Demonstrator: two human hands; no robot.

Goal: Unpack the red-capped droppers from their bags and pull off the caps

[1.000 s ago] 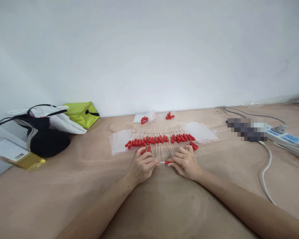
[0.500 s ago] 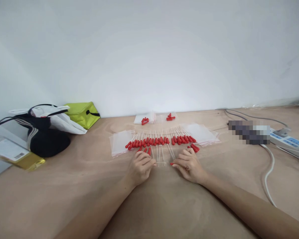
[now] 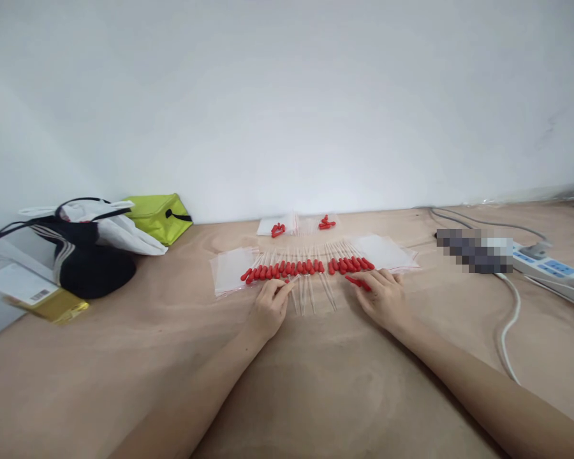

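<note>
Your hands have parted. Your left hand [image 3: 270,306] curls onto the bare clear glass tubes [image 3: 310,296] at 11 o'clock, grip unclear. Your right hand [image 3: 386,296] pinches a loose red rubber bulb [image 3: 358,282] at 1 o'clock.

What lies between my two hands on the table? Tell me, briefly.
In the head view, a few clear thin tubes lie on the table between the left hand and the right hand; the red-capped row sits just beyond them.

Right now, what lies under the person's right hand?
Loose red caps show at the fingertips of the right hand, on the wooden table. Whatever lies below the palm is covered.
</note>
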